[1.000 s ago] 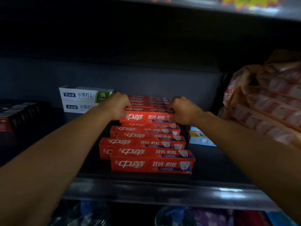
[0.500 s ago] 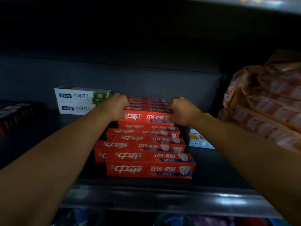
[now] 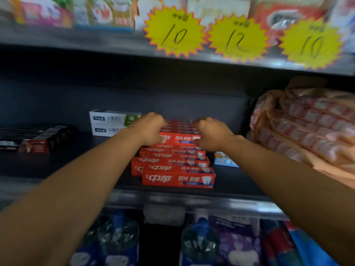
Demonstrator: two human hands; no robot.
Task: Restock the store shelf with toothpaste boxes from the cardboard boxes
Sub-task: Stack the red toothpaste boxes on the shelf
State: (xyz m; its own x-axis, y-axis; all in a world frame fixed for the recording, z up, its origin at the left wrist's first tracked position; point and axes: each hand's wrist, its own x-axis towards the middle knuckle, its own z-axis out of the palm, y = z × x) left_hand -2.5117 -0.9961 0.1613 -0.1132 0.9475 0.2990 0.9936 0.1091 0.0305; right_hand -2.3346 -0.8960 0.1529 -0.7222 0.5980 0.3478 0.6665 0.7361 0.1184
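view tilted up, both hands still gripping red toothpaste box point(image 3: 179, 138)

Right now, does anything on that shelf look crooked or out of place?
Yes: the red boxes are not squared up, the rows sit staggered with one jutting left. Both hands, left and right, grip the top box.

Three yellow starburst tags point(image 3: 175, 33) reading 10, 12 and 10 hang on the upper shelf's front edge, blurred packets point(image 3: 46, 12) behind them. At the middle shelf's right end lies a pink wrapped bundle point(image 3: 311, 127), a small blue box point(image 3: 224, 160) beside it. Dark boxes point(image 3: 38, 139) lie at its left end. Below stand bottles point(image 3: 119, 239).
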